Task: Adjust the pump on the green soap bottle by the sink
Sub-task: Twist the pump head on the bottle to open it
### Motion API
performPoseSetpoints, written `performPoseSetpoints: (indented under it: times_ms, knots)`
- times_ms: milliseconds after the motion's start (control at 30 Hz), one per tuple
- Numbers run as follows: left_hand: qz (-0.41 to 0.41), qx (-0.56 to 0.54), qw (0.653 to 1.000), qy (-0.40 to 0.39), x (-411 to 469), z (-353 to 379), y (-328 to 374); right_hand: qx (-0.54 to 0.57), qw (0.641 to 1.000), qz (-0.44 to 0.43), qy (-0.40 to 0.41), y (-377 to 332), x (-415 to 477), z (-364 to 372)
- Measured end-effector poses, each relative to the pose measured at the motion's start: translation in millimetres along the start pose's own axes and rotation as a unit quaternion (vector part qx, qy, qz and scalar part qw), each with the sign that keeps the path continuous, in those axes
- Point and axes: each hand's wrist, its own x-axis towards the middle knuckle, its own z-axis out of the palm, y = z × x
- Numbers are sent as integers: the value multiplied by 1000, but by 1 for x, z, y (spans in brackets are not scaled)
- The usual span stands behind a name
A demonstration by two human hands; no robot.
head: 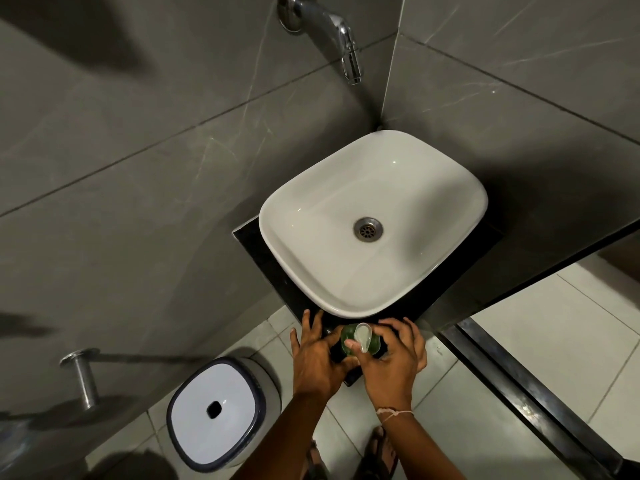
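Green soap bottle [360, 342] on the dark counter ledge just in front of the white basin [372, 220]; left hand [318, 358] cupped against its side — likely steadying; right hand [391, 358] pinching the white pump [363, 336] — apparently poised to turn it.

green soap bottle [349, 336] body mostly hidden by both hands, sandalled feet [379, 455] partly behind forearms, tap [322, 26] base cropped

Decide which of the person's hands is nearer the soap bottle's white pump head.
Right. The right hand has its thumb at the white pump head; the left hand steadies the green soap bottle lower, from its left.
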Motion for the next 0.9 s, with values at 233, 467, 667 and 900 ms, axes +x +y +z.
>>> performPoseSetpoints:
  times_ms: [233, 467, 667, 900]
  knots:
    - [2, -12, 1000, -1, -1, -1, 0, -10, 995, -31, -91, 0, 1, -22]
    - [2, -27, 1000, -6, 0, -4, 2, 25, 994, -80, -76, -11, 9, -54]
    - [0, -11, 1000, -8, -2, -4, 2, -4, 989, -99, -112, -13, 11, -47]
    - [-4, 26, 997, -66, -11, -14, -6, 40, 989, -58, -127, -29, 16, -64]
